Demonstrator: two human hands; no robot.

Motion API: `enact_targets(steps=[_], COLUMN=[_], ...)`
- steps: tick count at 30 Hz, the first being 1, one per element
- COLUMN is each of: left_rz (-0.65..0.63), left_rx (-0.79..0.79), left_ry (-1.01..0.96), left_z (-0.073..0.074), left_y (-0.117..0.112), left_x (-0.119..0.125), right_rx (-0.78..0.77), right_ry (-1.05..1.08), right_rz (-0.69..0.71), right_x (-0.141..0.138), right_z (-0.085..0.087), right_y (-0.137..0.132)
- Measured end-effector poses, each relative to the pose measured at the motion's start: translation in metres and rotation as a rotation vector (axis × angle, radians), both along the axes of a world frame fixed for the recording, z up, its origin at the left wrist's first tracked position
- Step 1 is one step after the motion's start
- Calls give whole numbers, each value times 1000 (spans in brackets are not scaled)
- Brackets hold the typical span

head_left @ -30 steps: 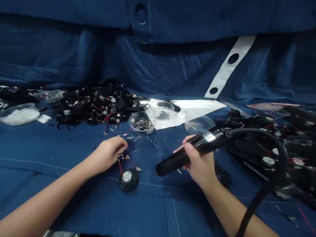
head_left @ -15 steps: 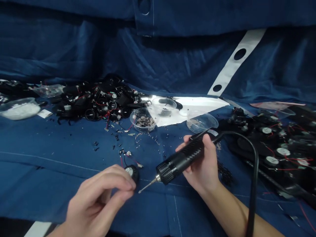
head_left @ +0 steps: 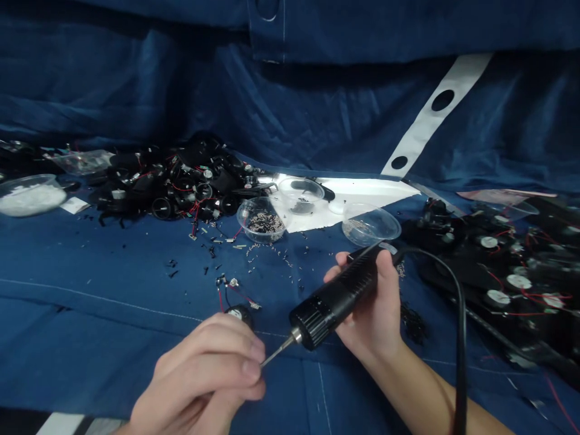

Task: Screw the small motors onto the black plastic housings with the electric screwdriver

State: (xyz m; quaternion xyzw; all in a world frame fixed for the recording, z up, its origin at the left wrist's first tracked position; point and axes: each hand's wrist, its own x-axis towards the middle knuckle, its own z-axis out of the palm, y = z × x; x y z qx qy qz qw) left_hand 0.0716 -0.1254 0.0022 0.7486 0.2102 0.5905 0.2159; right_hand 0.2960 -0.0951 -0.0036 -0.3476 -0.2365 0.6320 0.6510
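Note:
My right hand (head_left: 374, 308) is wrapped round a black electric screwdriver (head_left: 333, 296), its cord looping down past my wrist. The thin metal bit points down to the left, and its tip meets the fingertips of my left hand (head_left: 212, 368). That hand's thumb and fingers are pinched together; whatever is between them is hidden or too small to make out. Just behind my left hand lies a small round black part (head_left: 240, 313) with a pale disc, partly covered by the fingers. Red and black wires run from it to small connectors (head_left: 233, 283).
Clear plastic bowls of tiny screws (head_left: 263, 225) stand at the middle back, near a white sheet (head_left: 312, 226). Heaps of black parts with red wires lie at left (head_left: 181, 187) and right (head_left: 502, 272). A bowl of white pieces (head_left: 34, 199) stands far left. Loose screws dot the blue cloth.
My left hand has moved right and slightly down, so its pinched fingertips now meet the bit's tip. The screwdriver has shifted slightly right and down at its front end.

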Motion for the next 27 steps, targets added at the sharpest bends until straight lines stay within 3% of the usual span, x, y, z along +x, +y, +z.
enact_targets(steps=[9, 18, 27], left_rz=[-45, -8, 160], left_rx=[-45, -33, 76], left_ry=[-72, -47, 161], left_z=[-2, -8, -5], left_y=[5, 2, 7], left_x=[9, 4, 0], right_rx=[-41, -85, -11], right_ry=[18, 64, 26], right_rz=[-34, -67, -144], right_x=[0, 0, 5], right_z=[-1, 1, -2], right_y=[3, 1, 4])
